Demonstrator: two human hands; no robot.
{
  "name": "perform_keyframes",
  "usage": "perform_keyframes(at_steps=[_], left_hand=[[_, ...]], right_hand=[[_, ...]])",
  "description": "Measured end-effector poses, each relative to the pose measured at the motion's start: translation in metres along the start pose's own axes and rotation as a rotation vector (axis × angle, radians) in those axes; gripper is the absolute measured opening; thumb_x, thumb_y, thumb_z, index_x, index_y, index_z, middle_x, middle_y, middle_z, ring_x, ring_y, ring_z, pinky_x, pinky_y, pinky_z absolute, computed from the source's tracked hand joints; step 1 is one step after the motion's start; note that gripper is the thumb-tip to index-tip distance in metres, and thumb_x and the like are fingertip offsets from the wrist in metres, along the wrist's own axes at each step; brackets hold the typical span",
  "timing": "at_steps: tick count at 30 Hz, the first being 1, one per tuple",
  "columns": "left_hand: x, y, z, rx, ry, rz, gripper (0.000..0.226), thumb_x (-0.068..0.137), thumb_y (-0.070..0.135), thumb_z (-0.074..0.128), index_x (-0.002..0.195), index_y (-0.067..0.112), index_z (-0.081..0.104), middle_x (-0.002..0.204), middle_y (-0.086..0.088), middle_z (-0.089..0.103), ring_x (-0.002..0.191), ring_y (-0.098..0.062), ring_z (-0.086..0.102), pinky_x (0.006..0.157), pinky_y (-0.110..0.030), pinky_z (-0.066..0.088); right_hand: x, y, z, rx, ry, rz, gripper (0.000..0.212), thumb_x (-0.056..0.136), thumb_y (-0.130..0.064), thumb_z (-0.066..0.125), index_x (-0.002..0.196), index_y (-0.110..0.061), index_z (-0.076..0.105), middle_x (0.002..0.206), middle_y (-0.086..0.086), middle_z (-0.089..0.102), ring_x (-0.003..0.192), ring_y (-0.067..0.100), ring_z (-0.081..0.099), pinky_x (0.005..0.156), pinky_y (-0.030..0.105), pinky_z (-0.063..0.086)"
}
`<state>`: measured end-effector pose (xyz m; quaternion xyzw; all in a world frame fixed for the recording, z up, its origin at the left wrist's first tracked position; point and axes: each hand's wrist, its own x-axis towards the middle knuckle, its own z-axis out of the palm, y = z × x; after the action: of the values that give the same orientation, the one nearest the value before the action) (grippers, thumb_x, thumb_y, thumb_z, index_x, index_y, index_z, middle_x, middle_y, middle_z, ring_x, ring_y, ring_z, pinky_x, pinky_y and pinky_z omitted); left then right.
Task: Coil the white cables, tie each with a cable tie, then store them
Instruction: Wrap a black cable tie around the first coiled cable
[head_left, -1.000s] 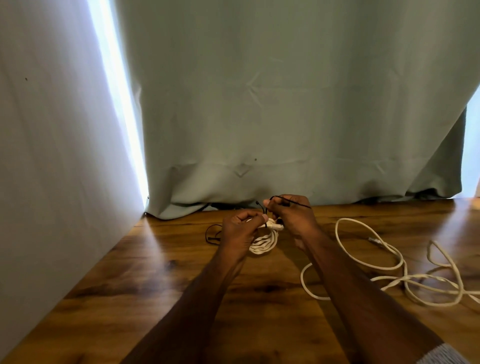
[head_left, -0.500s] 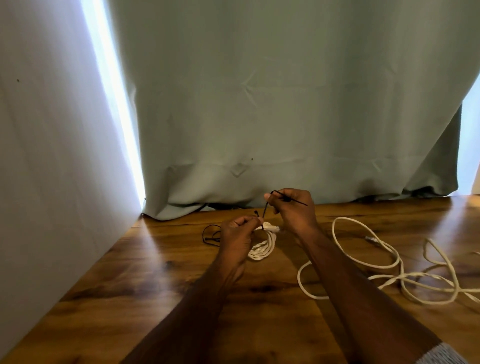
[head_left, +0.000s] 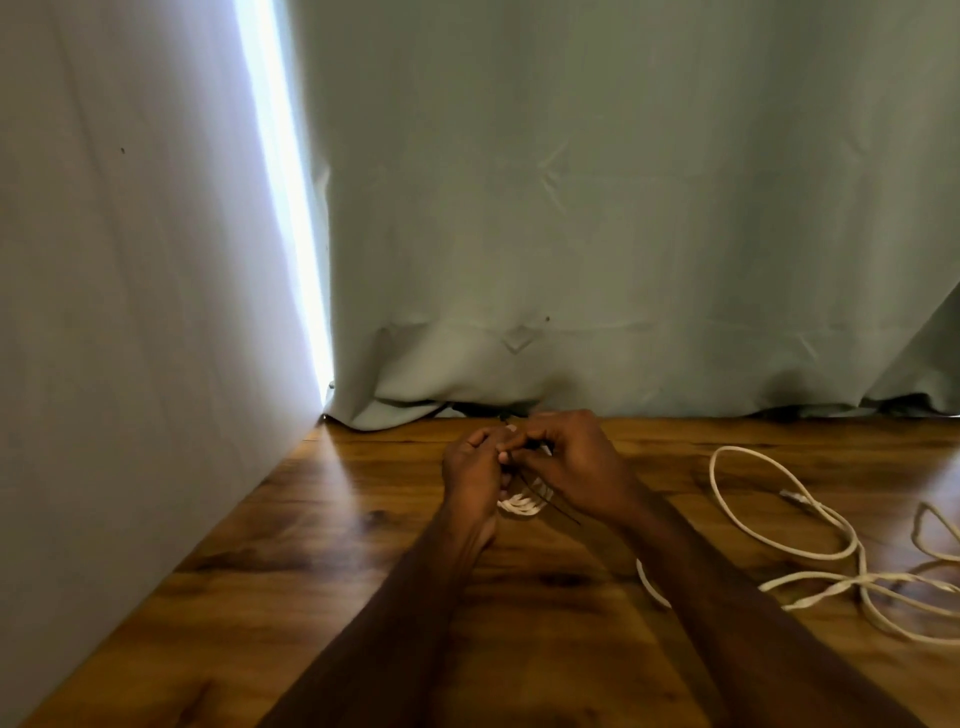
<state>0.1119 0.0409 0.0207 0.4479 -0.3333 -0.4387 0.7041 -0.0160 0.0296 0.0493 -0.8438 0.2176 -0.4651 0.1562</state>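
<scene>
A small coil of white cable (head_left: 521, 503) sits between my hands near the back of the wooden table (head_left: 311, 545), mostly hidden by them. My left hand (head_left: 474, 470) grips the coil with curled fingers. My right hand (head_left: 570, 462) pinches a thin black cable tie (head_left: 545, 500) whose free tail slants down to the right below the coil. Both hands touch at the fingertips. A second white cable (head_left: 810, 551) lies loose and uncoiled on the table to the right, its connector end (head_left: 792, 496) visible.
A grey-green curtain (head_left: 597, 234) hangs along the table's back edge, its hem resting on the wood. A pale wall (head_left: 130, 338) closes the left side, with a bright gap of light beside the curtain.
My right hand has come down and closed in on the left hand at the coil. The tie's tail now points down to the right instead of up. The view has shifted lower.
</scene>
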Motion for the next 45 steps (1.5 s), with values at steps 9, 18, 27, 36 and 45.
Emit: perform_keyframes(at_steps=[9, 18, 27, 36, 45], left_hand=[[0.006, 0.009, -0.006, -0.076, 0.008, 0.002, 0.016, 0.087, 0.01, 0.068, 0.072, 0.008, 0.068, 0.05, -0.001, 0.059, 0.037, -0.009, 0.04, 0.037, -0.017, 0.027], [0.009, 0.011, -0.004, -0.115, 0.038, 0.07, 0.014, 0.087, 0.01, 0.069, 0.072, 0.01, 0.068, 0.052, -0.003, 0.056, 0.037, -0.009, 0.038, 0.037, -0.018, 0.027], [0.003, 0.01, 0.003, -0.077, -0.035, 0.068, 0.009, 0.088, 0.009, 0.067, 0.091, 0.001, 0.07, 0.062, -0.006, 0.062, 0.037, -0.003, 0.043, 0.036, -0.016, 0.031], [0.005, 0.011, 0.002, -0.136, -0.145, 0.033, 0.011, 0.09, 0.01, 0.065, 0.08, 0.007, 0.068, 0.055, -0.002, 0.055, 0.038, -0.006, 0.039, 0.035, -0.019, 0.024], [0.009, 0.011, 0.001, -0.179, -0.259, 0.001, 0.023, 0.089, 0.015, 0.066, 0.066, 0.011, 0.066, 0.053, -0.003, 0.05, 0.038, -0.011, 0.037, 0.037, -0.022, 0.025]], right_hand=[[-0.006, 0.004, 0.005, -0.295, -0.192, -0.12, 0.019, 0.088, -0.017, 0.064, 0.098, -0.021, 0.08, 0.097, -0.007, 0.077, 0.088, 0.005, 0.067, 0.074, 0.013, 0.042], [-0.013, -0.011, 0.046, -0.088, 0.275, 0.273, 0.016, 0.085, -0.001, 0.069, 0.082, -0.017, 0.071, 0.075, -0.012, 0.071, 0.073, -0.002, 0.066, 0.067, 0.012, 0.049], [-0.012, 0.001, 0.049, 0.081, 0.461, 0.641, 0.04, 0.064, -0.033, 0.081, 0.087, -0.027, 0.049, 0.08, -0.004, 0.067, 0.074, 0.017, 0.066, 0.066, 0.043, 0.056], [-0.015, 0.023, 0.0, 0.72, 0.373, 0.689, 0.019, 0.093, -0.016, 0.052, 0.084, -0.011, 0.067, 0.08, 0.011, 0.064, 0.075, 0.025, 0.057, 0.058, 0.031, 0.04], [-0.017, 0.028, -0.004, 0.975, -0.131, 0.766, 0.066, 0.092, -0.067, 0.042, 0.124, -0.015, 0.068, 0.104, 0.015, 0.063, 0.081, 0.024, 0.056, 0.053, 0.03, 0.026]])
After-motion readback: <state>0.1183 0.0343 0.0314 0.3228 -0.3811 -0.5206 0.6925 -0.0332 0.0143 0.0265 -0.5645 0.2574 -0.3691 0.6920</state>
